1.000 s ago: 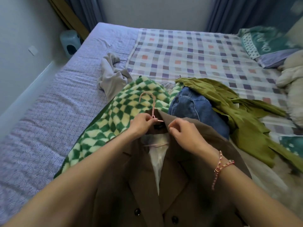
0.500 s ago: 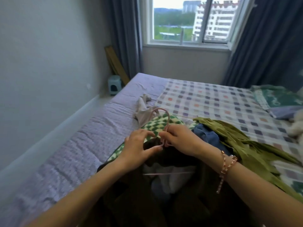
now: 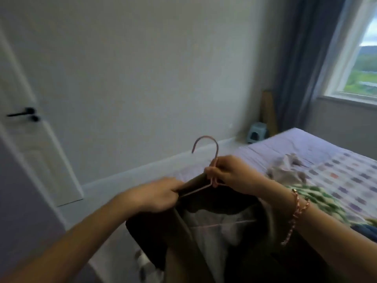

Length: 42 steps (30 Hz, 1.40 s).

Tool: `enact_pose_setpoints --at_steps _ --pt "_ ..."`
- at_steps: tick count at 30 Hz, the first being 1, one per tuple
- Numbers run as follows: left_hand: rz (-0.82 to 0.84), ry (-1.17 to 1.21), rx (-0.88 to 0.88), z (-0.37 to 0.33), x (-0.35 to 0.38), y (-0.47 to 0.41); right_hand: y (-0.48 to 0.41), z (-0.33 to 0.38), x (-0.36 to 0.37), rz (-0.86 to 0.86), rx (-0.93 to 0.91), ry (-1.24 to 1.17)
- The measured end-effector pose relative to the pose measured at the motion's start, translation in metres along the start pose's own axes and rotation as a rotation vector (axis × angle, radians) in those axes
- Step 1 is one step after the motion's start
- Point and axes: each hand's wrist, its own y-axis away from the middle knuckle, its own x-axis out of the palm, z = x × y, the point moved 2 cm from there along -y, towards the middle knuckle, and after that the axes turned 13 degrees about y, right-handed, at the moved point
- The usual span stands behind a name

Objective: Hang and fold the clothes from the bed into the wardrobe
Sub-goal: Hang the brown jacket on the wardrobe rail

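A brown jacket (image 3: 206,248) with a pale lining hangs on a pink wire hanger (image 3: 206,144), lifted clear of the bed (image 3: 306,146). My right hand (image 3: 234,172) pinches the hanger's neck just below the hook. My left hand (image 3: 159,195) grips the jacket's left shoulder over the hanger arm. On the bed at the right lie a grey garment (image 3: 287,170), the green-and-white checked garment (image 3: 318,197) and a bit of blue denim (image 3: 367,229).
A white door (image 3: 34,152) with a black handle (image 3: 22,113) stands at the left. A bare wall runs behind. A small blue stool (image 3: 256,132) sits in the corner by the dark curtain (image 3: 302,64) and the window (image 3: 363,64).
The jacket on its hanger has risen off the bed and swung left. My view has turned left toward the wall and door. My left hand shifted from the collar to the shoulder.
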Motion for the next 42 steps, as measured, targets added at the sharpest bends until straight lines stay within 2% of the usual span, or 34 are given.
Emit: enact_pose_setpoints --at_steps 3,6,7,10,15,19,22,24,25,28,32,34,38,40,42 --pt "-0.145 0.109 -0.108 0.025 -0.05 0.078 -0.033 0.082 -0.006 -0.112 -0.182 -0.243" --pt "-0.327 0.235 -0.275 0.063 -0.088 0.177 -0.057 0.178 -0.006 -0.12 -0.39 -0.376" --pt "-0.442 0.255 -0.324 0.078 -0.097 0.218 -0.065 0.215 -0.003 -0.101 -0.467 -0.415" --pt "-0.796 0.264 -0.312 0.107 -0.105 0.308 -0.076 0.296 0.006 -0.036 -0.614 -0.495" --pt "-1.324 -0.134 -0.292 0.126 -0.101 0.43 -0.069 0.408 0.033 0.086 -0.861 -0.481" --pt "-1.577 -0.498 -0.359 0.138 -0.108 0.509 -0.06 0.469 0.056 0.192 -1.028 -0.527" --pt "-1.674 -0.668 -0.463 0.149 -0.119 0.56 -0.071 0.5 0.094 0.398 -1.037 -0.236" --pt "-1.699 -0.74 -0.534 0.158 -0.126 0.59 -0.081 0.515 0.123 0.406 -1.012 -0.06" --pt "-1.695 -0.757 -0.574 0.162 -0.13 0.6 -0.084 0.522 0.134 0.404 -0.993 -0.068" --pt "-1.652 -0.815 -0.7 0.176 -0.145 0.633 -0.078 0.558 0.15 0.522 -0.908 -0.289" --pt "-1.647 -0.726 -0.939 0.194 -0.17 0.677 -0.069 0.613 0.154 0.682 -0.827 -0.533" --pt "-1.664 -0.67 -1.048 0.207 -0.18 0.7 -0.067 0.645 0.154 0.817 -0.834 -0.612" --pt "-1.728 -0.59 -1.268 0.236 -0.196 0.734 -0.072 0.705 0.161 1.118 -0.707 -0.89" --pt "-1.819 -0.485 -1.356 0.248 -0.201 0.745 -0.074 0.737 0.17 1.144 -0.694 -0.917" --pt "-1.953 -0.288 -1.33 0.259 -0.207 0.749 -0.074 0.768 0.179 1.104 -0.687 -0.963"
